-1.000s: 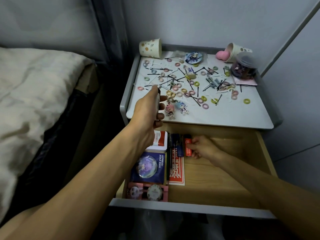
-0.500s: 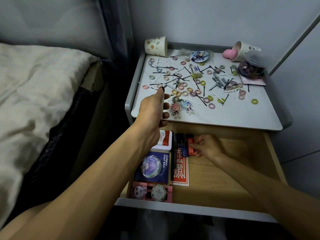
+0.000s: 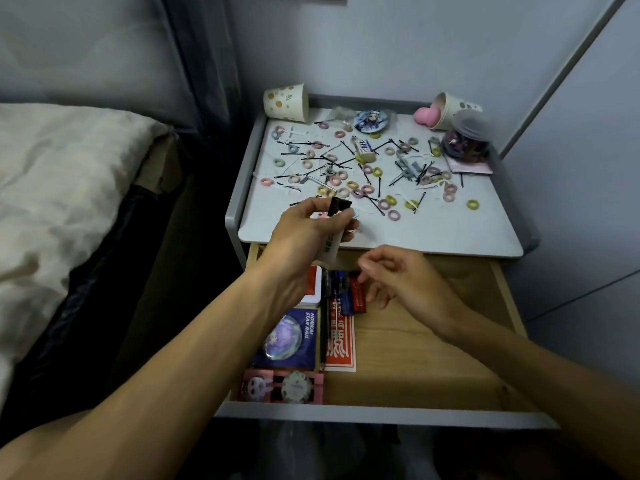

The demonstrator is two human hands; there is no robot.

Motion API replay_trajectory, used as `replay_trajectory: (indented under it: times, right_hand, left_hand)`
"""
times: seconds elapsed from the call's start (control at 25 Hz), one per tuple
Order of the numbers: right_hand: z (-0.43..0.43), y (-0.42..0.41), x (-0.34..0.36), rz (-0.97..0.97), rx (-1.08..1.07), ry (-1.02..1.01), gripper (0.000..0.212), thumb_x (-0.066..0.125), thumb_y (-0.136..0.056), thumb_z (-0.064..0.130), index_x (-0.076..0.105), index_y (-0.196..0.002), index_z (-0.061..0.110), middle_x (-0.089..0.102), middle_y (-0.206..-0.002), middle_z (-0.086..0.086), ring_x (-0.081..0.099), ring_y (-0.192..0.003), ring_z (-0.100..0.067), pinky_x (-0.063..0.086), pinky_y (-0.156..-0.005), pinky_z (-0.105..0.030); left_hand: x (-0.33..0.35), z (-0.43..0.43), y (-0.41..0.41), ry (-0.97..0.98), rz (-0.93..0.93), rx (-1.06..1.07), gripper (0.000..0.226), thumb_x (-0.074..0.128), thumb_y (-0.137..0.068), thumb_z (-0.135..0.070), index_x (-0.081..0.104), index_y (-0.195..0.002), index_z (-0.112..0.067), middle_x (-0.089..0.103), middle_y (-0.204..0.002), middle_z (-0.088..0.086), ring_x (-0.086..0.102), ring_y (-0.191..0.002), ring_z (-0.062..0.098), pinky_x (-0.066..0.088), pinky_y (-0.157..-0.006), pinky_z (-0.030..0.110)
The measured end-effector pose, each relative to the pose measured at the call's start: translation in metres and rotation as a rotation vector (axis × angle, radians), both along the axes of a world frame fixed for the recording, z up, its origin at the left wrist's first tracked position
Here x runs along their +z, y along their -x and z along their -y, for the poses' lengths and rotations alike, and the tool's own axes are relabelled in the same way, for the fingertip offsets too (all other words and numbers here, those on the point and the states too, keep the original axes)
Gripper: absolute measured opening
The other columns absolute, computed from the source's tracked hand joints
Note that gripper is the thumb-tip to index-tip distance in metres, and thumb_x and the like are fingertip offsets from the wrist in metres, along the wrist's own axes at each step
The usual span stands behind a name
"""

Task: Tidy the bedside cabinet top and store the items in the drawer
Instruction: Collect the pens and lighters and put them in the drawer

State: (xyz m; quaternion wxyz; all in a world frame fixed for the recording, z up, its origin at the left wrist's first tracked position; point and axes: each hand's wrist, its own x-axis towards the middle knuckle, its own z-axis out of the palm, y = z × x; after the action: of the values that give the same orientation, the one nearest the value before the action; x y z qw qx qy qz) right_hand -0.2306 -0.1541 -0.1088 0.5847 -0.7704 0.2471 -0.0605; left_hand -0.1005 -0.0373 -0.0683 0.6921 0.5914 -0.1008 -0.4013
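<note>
Left hand (image 3: 304, 233) lifted the tube (image 3: 333, 237); right hand (image 3: 398, 282) rose, empty.

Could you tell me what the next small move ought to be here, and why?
Probably lower the small white tube with the black cap, held in the left hand, into the open wooden drawer. The tube is already off the cabinet top, bare wood lies right of the stored items, and the right hand hovers empty.

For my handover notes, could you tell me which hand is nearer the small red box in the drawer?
Right. The right hand hovers beside the small red box; the left hand, holding a black-capped white tube, is above the cabinet edge.
</note>
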Motion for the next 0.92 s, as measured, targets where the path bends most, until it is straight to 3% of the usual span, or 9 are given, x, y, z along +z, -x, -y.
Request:
replay_trajectory:
  times: [0.2,0.32,0.56,0.64,0.68,0.76,0.8,0.88,0.92]
  right_hand:
    - [0.001,0.014,0.020,0.031,-0.003,-0.291,0.024,0.052,-0.098,0.021,0.064,-0.114,0.008,0.072,-0.101,-0.009,0.065,-0.072,-0.020,0.048,-0.054,-0.023]
    - [0.003,0.012,0.011,0.084,0.029,-0.550,0.029,0.055,-0.092,0.025,0.063,-0.113,0.006,0.069,-0.090,-0.009,0.059,-0.063,-0.011,0.039,-0.045,-0.017]
    - [0.017,0.010,0.011,0.044,0.047,-0.785,0.034,0.058,-0.085,0.028,0.063,-0.105,0.000,0.057,-0.075,-0.003,0.041,-0.049,-0.003,0.023,-0.037,-0.013]
    - [0.021,0.013,0.006,-0.018,0.071,-0.735,0.031,0.060,-0.086,0.029,0.062,-0.101,0.002,0.057,-0.073,-0.001,0.043,-0.049,-0.003,0.025,-0.036,-0.013]
    - [0.023,0.014,0.001,-0.073,0.079,-0.678,0.027,0.061,-0.086,0.029,0.063,-0.097,0.004,0.059,-0.073,-0.001,0.044,-0.050,-0.004,0.027,-0.037,-0.013]
    - [0.027,0.019,-0.015,-0.195,0.045,-0.543,0.016,0.063,-0.090,0.023,0.067,-0.093,0.007,0.061,-0.069,0.000,0.048,-0.053,-0.005,0.032,-0.041,-0.015]
    - [0.030,0.022,-0.027,-0.242,0.002,-0.482,0.012,0.064,-0.091,0.017,0.067,-0.092,0.006,0.060,-0.065,0.000,0.049,-0.052,-0.006,0.035,-0.043,-0.015]
    - [0.035,0.026,-0.053,-0.319,-0.073,-0.374,0.007,0.064,-0.091,0.011,0.067,-0.089,0.004,0.061,-0.062,-0.002,0.053,-0.051,-0.006,0.041,-0.046,-0.017]
    - [0.038,0.025,-0.065,-0.354,-0.098,-0.320,0.006,0.065,-0.090,0.010,0.067,-0.087,0.005,0.061,-0.063,-0.004,0.054,-0.050,-0.006,0.042,-0.047,-0.018]
  left_hand:
    - [-0.003,0.004,0.026,0.022,-0.041,-0.142,0.013,0.067,-0.088,-0.010,0.069,-0.100,-0.005,0.069,-0.080,0.004,0.064,-0.063,0.011,0.052,-0.059,0.022]
    - [-0.005,0.008,0.030,0.068,-0.156,-0.204,0.008,0.061,-0.092,-0.008,0.067,-0.092,-0.003,0.064,-0.076,0.009,0.063,-0.058,0.015,0.053,-0.051,0.024]
    - [-0.011,0.014,0.021,0.007,-0.060,-0.236,0.023,0.062,-0.091,-0.016,0.070,-0.107,0.000,0.066,-0.083,0.010,0.062,-0.070,0.011,0.050,-0.070,0.021]
    - [-0.013,0.011,0.015,-0.162,0.245,-0.274,0.017,0.063,-0.093,-0.022,0.073,-0.102,-0.011,0.070,-0.081,-0.001,0.061,-0.068,0.007,0.047,-0.068,0.019]
    - [-0.014,0.007,0.009,-0.345,0.533,-0.311,0.016,0.062,-0.094,-0.028,0.073,-0.101,-0.018,0.071,-0.084,-0.005,0.063,-0.072,0.007,0.048,-0.067,0.020]
    - [-0.017,-0.008,-0.005,-0.859,1.164,-0.388,0.027,0.056,-0.095,-0.045,0.069,-0.105,-0.023,0.070,-0.097,0.000,0.066,-0.088,0.020,0.049,-0.073,0.030]
    - [-0.019,-0.018,-0.010,-1.097,1.335,-0.411,0.033,0.051,-0.096,-0.048,0.066,-0.110,-0.021,0.068,-0.105,0.006,0.065,-0.096,0.028,0.048,-0.076,0.034]
    - [-0.025,-0.034,-0.014,-1.373,1.388,-0.491,0.037,0.047,-0.099,-0.043,0.059,-0.120,-0.015,0.064,-0.116,0.011,0.063,-0.105,0.033,0.046,-0.080,0.037]
    - [-0.028,-0.037,-0.014,-1.417,1.357,-0.548,0.037,0.046,-0.100,-0.040,0.057,-0.123,-0.012,0.062,-0.120,0.012,0.062,-0.107,0.033,0.045,-0.081,0.037]
